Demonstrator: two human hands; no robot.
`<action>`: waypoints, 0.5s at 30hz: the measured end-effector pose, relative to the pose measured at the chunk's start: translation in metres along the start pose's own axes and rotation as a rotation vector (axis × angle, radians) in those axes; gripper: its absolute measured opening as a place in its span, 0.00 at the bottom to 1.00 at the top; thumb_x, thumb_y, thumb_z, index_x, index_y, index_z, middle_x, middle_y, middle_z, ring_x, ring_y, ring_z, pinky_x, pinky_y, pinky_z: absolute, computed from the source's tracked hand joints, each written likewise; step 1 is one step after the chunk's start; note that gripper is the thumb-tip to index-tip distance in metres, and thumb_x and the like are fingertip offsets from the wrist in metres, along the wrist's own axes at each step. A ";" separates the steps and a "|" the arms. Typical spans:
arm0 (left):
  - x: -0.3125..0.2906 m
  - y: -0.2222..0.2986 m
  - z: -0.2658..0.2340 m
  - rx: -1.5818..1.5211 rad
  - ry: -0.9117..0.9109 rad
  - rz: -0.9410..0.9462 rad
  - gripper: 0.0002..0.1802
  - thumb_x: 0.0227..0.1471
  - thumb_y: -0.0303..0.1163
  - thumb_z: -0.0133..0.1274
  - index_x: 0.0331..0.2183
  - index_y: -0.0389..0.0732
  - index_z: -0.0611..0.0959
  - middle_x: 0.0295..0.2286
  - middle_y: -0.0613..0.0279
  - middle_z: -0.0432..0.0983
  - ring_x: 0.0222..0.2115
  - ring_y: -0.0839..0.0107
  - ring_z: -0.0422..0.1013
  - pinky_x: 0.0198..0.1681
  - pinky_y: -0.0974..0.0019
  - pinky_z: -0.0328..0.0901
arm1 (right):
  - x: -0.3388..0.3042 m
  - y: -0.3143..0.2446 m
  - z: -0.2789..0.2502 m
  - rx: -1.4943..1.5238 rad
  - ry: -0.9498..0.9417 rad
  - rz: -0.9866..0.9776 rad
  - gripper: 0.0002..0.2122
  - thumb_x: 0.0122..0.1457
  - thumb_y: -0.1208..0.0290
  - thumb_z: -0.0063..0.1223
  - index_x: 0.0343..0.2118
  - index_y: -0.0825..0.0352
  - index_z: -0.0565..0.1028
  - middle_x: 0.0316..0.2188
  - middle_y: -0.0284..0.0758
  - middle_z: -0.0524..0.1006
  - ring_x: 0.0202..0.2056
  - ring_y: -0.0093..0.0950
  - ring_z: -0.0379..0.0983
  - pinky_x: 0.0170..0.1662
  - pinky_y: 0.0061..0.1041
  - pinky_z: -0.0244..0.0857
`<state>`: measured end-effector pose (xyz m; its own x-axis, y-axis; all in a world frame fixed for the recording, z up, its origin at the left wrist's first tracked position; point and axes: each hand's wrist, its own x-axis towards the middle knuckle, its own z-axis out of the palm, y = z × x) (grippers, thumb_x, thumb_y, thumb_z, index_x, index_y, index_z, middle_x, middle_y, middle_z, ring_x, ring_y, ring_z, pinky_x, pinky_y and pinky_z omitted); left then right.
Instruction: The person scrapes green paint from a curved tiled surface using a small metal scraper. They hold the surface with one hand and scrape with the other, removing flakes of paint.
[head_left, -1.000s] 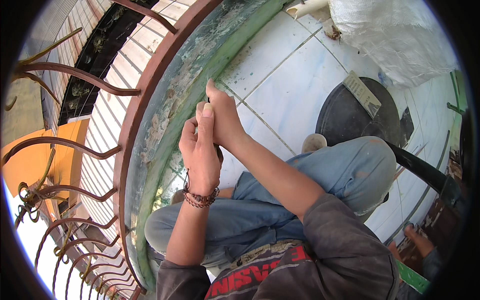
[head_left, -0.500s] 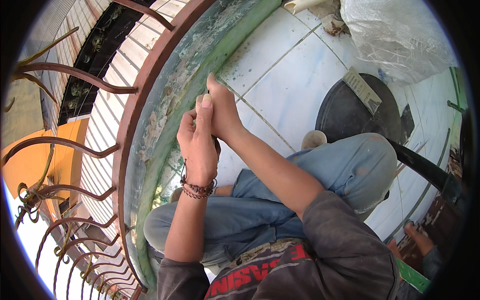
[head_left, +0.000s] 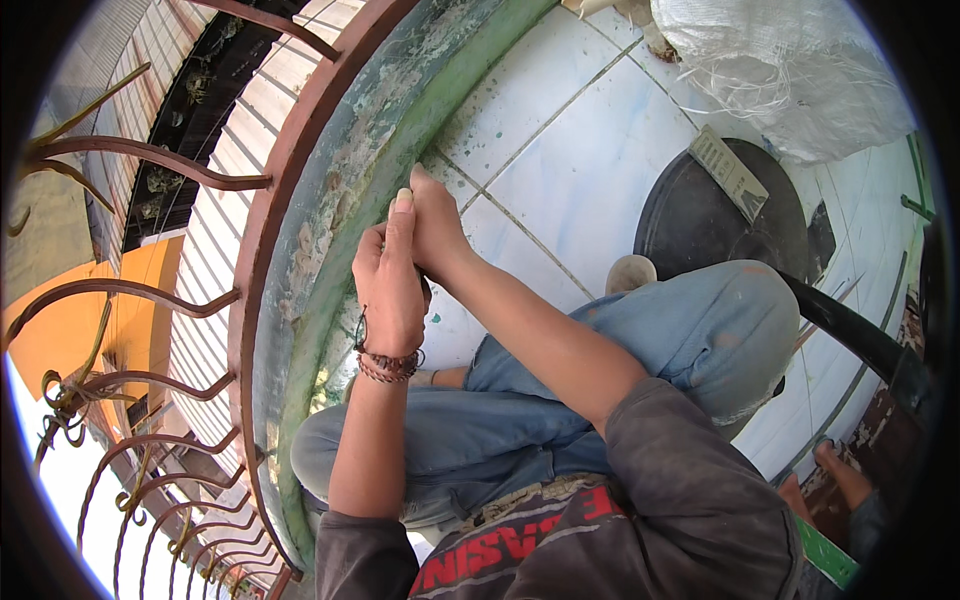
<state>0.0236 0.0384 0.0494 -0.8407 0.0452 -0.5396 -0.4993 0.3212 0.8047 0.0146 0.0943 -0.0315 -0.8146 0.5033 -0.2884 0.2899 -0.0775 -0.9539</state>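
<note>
Pressed together in front of me, both hands are closed beside the green-painted base (head_left: 330, 340) of the low wall. My left hand (head_left: 388, 290) has its thumb stretched forward along my right hand (head_left: 437, 230), and its fingers are curled. A small dark piece (head_left: 427, 293) shows beneath the left palm; the hands hide the rest, so its kind cannot be made out. The right fingers are mostly hidden, with the thumb pointing away from me. Braided bracelets (head_left: 388, 367) circle my left wrist.
A rust-brown metal railing (head_left: 250, 250) with curled bars runs along the peeling wall at left. On the white tiles (head_left: 580, 140) lies a round black lid-like disc (head_left: 690, 220) bearing a grey strip (head_left: 728, 175). A white woven sack (head_left: 790, 80) stands far right. Another person's feet (head_left: 845, 470) show at lower right.
My joined hands have drawn back slightly toward me, and the right thumb sits lower against the left one. Their closed hold looks the same.
</note>
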 end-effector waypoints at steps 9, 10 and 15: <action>-0.007 -0.003 0.001 0.000 -0.016 0.053 0.30 0.60 0.55 0.44 0.37 0.33 0.78 0.15 0.68 0.66 0.10 0.82 0.59 0.11 0.75 0.52 | 0.001 0.006 0.005 0.082 0.042 -0.019 0.12 0.52 0.73 0.48 0.38 0.76 0.70 0.27 0.46 0.77 0.30 0.40 0.74 0.36 0.33 0.68; -0.010 -0.002 0.003 -0.045 -0.016 0.092 0.30 0.60 0.55 0.42 0.40 0.34 0.78 0.15 0.69 0.67 0.09 0.83 0.58 0.09 0.76 0.51 | 0.002 0.007 0.006 0.121 0.058 -0.007 0.10 0.53 0.75 0.46 0.37 0.75 0.70 0.28 0.47 0.77 0.30 0.40 0.74 0.38 0.34 0.68; 0.006 -0.001 0.003 -0.024 0.010 -0.093 0.37 0.60 0.60 0.35 0.41 0.32 0.76 0.16 0.63 0.72 0.08 0.80 0.58 0.08 0.76 0.50 | 0.006 -0.014 -0.006 0.241 -0.033 0.229 0.13 0.50 0.81 0.40 0.39 0.74 0.72 0.31 0.46 0.77 0.32 0.37 0.74 0.39 0.35 0.67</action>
<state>0.0195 0.0409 0.0448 -0.7922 0.0070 -0.6103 -0.5803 0.3009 0.7568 0.0086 0.1041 -0.0199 -0.7589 0.4215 -0.4963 0.3436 -0.3883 -0.8551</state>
